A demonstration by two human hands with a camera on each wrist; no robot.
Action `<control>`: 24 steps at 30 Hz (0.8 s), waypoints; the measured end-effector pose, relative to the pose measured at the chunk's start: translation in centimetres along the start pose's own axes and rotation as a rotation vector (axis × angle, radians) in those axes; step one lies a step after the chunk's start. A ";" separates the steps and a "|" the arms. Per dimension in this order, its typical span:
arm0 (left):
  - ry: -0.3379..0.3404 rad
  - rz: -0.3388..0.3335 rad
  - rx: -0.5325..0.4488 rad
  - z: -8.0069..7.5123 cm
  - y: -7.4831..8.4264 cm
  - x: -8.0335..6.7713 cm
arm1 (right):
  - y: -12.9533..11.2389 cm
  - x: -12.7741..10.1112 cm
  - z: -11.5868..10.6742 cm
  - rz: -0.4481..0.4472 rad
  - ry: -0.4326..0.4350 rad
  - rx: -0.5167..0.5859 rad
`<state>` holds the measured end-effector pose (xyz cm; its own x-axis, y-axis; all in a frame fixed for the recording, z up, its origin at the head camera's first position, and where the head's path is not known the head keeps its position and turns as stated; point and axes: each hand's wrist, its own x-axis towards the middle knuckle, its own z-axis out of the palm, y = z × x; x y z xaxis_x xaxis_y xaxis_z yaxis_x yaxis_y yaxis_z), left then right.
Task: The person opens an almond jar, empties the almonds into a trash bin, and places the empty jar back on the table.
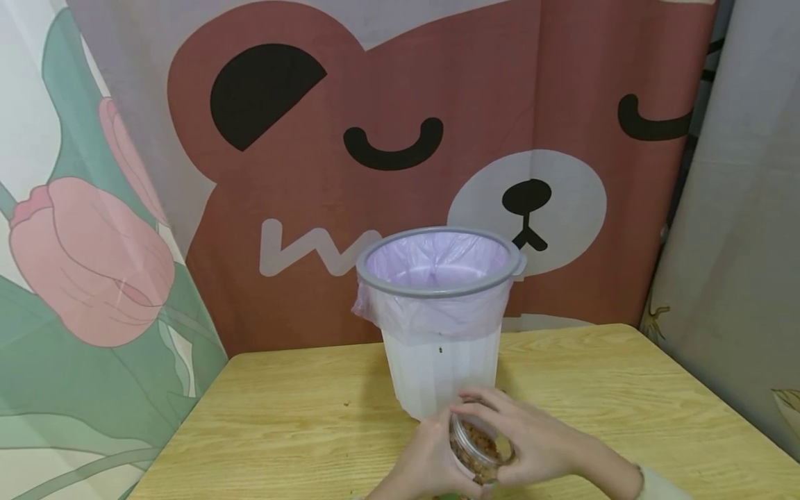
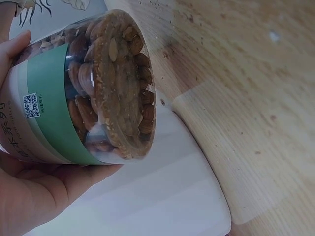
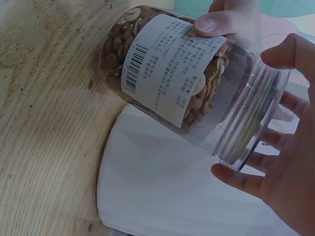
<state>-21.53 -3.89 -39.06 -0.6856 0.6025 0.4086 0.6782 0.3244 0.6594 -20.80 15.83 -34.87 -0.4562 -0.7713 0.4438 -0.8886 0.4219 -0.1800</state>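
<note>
A clear plastic jar of nuts [image 1: 476, 443] is held tilted over the front of the table. My left hand [image 1: 425, 458] grips its body, around a green and white label [image 2: 49, 108] in the left wrist view. Brown nuts show through the jar's base there. At the jar's other end, my right hand [image 1: 540, 437] curls thumb and fingers around the clear lid [image 3: 266, 105]. A white barcode sticker [image 3: 165, 69] covers one side of the jar in the right wrist view, with the left thumb over its edge.
Just behind the hands stands a white bin [image 1: 444, 368] with a grey rim and a purple bag [image 1: 437, 316] lining it. Small brown crumbs dot the wooden table [image 1: 281, 417]. A curtain with a bear print [image 1: 300, 180] hangs behind the table.
</note>
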 end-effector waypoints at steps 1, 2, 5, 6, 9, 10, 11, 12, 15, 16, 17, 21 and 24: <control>-0.001 -0.005 0.003 0.0 0.0 0.0 | 0.0 0.0 0.0 -0.005 -0.006 0.004; -0.002 -0.004 0.000 0.0 0.0 0.0 | 0.0 0.0 0.0 -0.004 -0.008 -0.001; 0.001 0.001 -0.024 0.0 -0.1 0.1 | -0.2 -0.1 0.0 0.017 0.002 -0.041; 0.006 0.001 -0.022 0.0 -0.1 0.1 | -0.2 -0.1 0.1 0.031 0.013 -0.057; 0.013 -0.022 -0.017 -0.2 0.1 0.3 | -0.3 -0.1 0.2 0.100 0.050 -0.095; 0.014 -0.037 -0.010 -0.2 0.1 0.3 | -0.4 0.0 0.3 0.124 0.063 -0.107; 0.016 -0.051 -0.001 -0.3 0.2 0.4 | -0.4 0.1 0.3 0.151 0.075 -0.113; 0.014 -0.065 0.004 -0.4 0.2 0.4 | -0.4 0.1 0.4 0.181 0.084 -0.114; 0.003 -0.091 -0.011 -0.4 0.4 0.5 | -0.5 0.3 0.5 0.244 0.100 -0.110; 0.000 -0.098 -0.019 -0.5 0.4 0.5 | -0.6 0.3 0.5 0.257 0.104 -0.113; -0.003 -0.104 -0.024 -0.4 0.5 0.5 | -0.6 0.3 0.5 0.267 0.106 -0.112; -0.009 -0.125 -0.046 -0.3 0.5 0.5 | -0.8 0.4 0.6 0.290 0.107 -0.118; -0.008 -0.121 -0.066 -0.2 0.3 0.4 | -0.8 0.4 0.7 0.282 0.110 -0.136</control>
<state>-21.63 -3.69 -38.53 -0.7592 0.5674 0.3189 0.5716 0.3468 0.7437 -20.30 14.83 -35.11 -0.6684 -0.5624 0.4867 -0.7103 0.6768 -0.1934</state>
